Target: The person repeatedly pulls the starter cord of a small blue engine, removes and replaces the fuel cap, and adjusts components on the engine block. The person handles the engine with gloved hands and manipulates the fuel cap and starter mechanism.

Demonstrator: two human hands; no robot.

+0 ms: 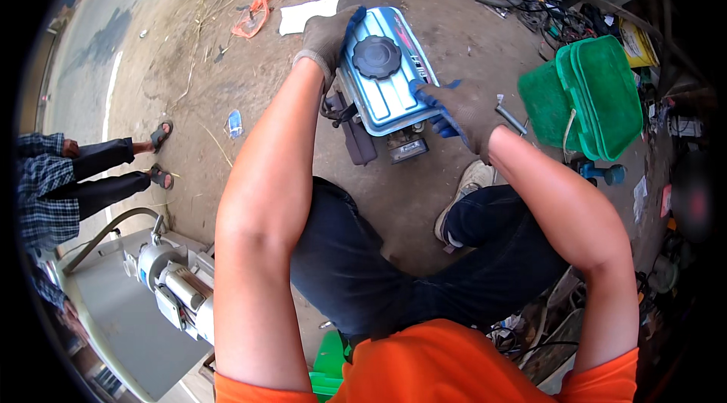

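Blue-tanked engine [392, 94] is left of the green bucket [608, 104]. Our left hand [329, 41] grips its side away from the bucket; our right hand [460, 109] touches the bucket-facing edge, can't tell if gripping. Probably heavy, stiff, slick on top, so we'd hold low.

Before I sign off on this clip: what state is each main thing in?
Blue tank: cap side up.
Black cap: on the tank; tightness unclear.
Left hand: gloved, at the tank's left edge; grip partly hidden.
Right hand: gloved, fingers spread at the tank's near right corner.
Green bucket: lid appears on.
White paper: lying on the ground.
Orange plastic: crumpled.
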